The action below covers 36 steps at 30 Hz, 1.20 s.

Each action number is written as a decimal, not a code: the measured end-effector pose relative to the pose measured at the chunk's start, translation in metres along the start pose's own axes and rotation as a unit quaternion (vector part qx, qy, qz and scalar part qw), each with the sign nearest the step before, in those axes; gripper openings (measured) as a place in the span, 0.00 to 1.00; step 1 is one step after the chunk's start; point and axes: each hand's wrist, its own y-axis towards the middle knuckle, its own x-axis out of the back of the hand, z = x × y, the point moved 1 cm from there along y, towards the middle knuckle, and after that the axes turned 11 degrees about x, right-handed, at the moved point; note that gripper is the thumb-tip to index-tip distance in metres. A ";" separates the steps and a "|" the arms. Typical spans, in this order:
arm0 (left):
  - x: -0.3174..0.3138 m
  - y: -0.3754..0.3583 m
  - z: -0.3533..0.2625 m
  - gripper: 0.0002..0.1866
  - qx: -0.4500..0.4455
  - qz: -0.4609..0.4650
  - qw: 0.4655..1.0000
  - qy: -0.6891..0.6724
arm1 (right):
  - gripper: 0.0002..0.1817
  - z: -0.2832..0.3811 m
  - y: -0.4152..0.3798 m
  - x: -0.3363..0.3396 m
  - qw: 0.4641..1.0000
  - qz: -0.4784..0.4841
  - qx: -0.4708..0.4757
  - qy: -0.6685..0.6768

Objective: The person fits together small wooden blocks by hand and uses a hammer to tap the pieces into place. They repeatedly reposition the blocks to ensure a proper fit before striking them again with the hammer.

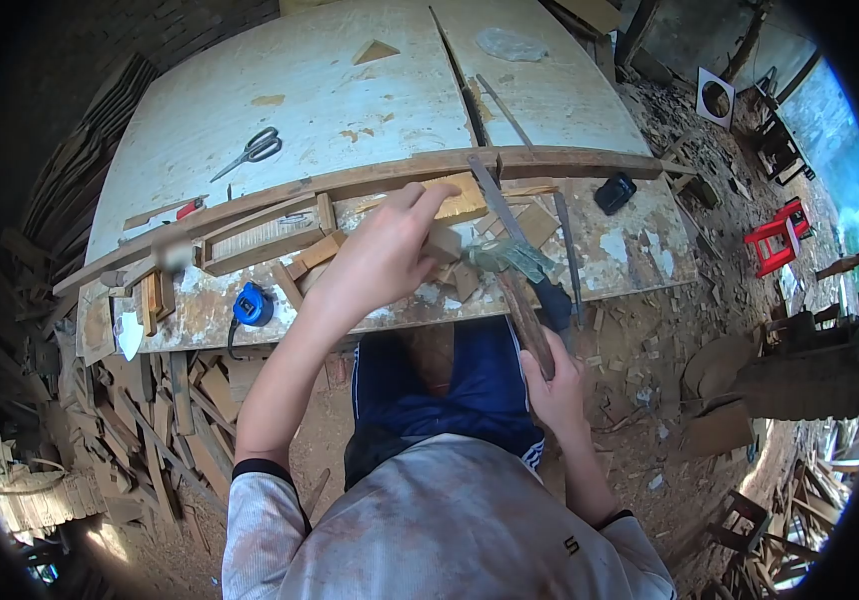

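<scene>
My right hand [555, 388] is wrapped round the worn wooden handle of a hammer [528, 325], whose greenish-grey head [510, 258] rests at the bench's near edge. Over the wood pieces, my left hand [387, 245] has its thumb and fingers apart, fingertips at a yellowish wood block [468, 200]. Beneath that hand lie small wood blocks [447, 243], partly hidden. A flat grey metal strip [495, 200] slants just beyond the hammer head. To its right lies a thin dark metal bar [568, 245].
A long wooden rail [280, 195] crosses the bench. Scissors [253, 152] lie beyond it; a blue tape measure [252, 305] sits near the front edge. On the right are a black object [616, 193] and a red stool-like item [778, 238]. Wood scraps [165, 430] cover the floor.
</scene>
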 end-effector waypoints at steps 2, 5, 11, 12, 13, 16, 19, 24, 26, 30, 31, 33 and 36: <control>-0.009 0.015 0.007 0.36 -0.004 -0.002 0.998 -0.057 | 0.23 -0.004 -0.004 -0.004 1.000 -0.001 -0.003 0.006; -0.041 0.032 0.034 0.32 -0.091 -0.110 0.989 -0.029 | 0.23 -0.007 -0.007 -0.006 1.000 0.006 0.003 0.001; -0.046 0.032 0.035 0.28 -0.011 -0.146 0.989 0.009 | 0.23 -0.008 -0.008 -0.007 1.000 -0.005 0.020 -0.020; -0.045 0.031 0.035 0.28 -0.005 -0.147 0.989 0.011 | 0.23 -0.005 -0.007 -0.005 0.999 -0.009 0.022 -0.026; -0.045 0.031 0.034 0.27 0.002 -0.148 0.989 0.013 | 0.23 0.000 -0.007 -0.002 0.999 -0.025 0.030 -0.018; -0.038 0.029 0.025 0.26 0.011 -0.172 0.985 0.024 | 0.25 0.018 -0.003 0.012 0.990 -0.089 0.105 -0.023; -0.021 0.029 0.004 0.25 0.014 -0.187 0.982 0.030 | 0.22 0.012 -0.006 0.021 0.979 -0.126 0.161 -0.005; 0.005 0.044 -0.013 0.26 -0.033 -0.239 0.970 0.030 | 0.21 0.014 0.023 0.032 0.989 0.009 0.098 -0.108; 0.006 0.054 -0.003 0.25 -0.018 -0.242 0.969 0.050 | 0.21 0.014 0.020 0.035 0.987 -0.006 0.115 -0.114; -0.001 0.060 0.007 0.23 0.004 -0.230 0.971 0.060 | 0.22 0.039 0.015 0.043 0.983 -0.098 0.141 -0.065; -0.003 0.060 0.008 0.22 0.010 -0.223 0.973 0.057 | 0.22 0.034 0.008 0.044 0.983 -0.125 0.136 -0.023; -0.004 0.058 0.005 0.22 0.015 -0.223 0.973 0.049 | 0.22 0.018 -0.001 0.041 0.978 -0.159 0.134 0.023; 0.005 0.062 -0.013 0.21 0.032 -0.233 0.971 -0.030 | 0.23 0.012 0.014 0.024 0.983 -0.133 0.123 -0.016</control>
